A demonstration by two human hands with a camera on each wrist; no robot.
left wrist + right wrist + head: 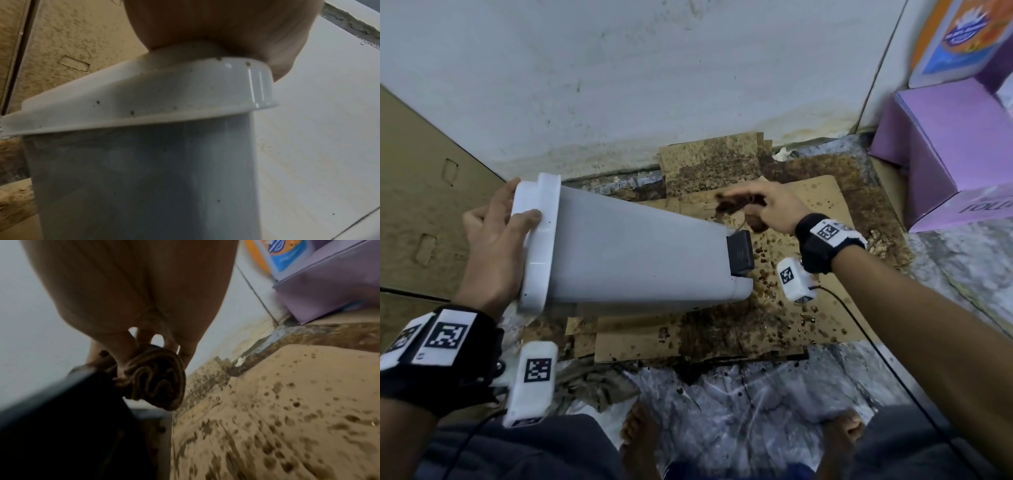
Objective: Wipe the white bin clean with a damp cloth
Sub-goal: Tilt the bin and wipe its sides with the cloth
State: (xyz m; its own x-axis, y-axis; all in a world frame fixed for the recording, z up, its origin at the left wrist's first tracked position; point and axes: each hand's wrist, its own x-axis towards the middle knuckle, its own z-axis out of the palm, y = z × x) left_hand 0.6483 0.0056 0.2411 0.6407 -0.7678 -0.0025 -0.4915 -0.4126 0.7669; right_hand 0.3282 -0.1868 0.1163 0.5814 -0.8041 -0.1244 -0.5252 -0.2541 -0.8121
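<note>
Head view shows the white bin (633, 246) tipped on its side over stained cardboard (822, 202). The left hand (493, 233) grips its lid end. The right hand (770, 205) squeezes a bunched brown cloth (736, 205) by the bin's base, near the black pedal (740, 253). Wiping looks underway. Next, I think the cloth must press flat on the base and rub.

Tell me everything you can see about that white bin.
The white bin looks like smooth plastic, tapering from a wide lidded top to a narrow base with a black pedal. It is tipped on its side above stained cardboard. The left hand grips its lid end. Small brown specks dot the lid's rim.
</note>
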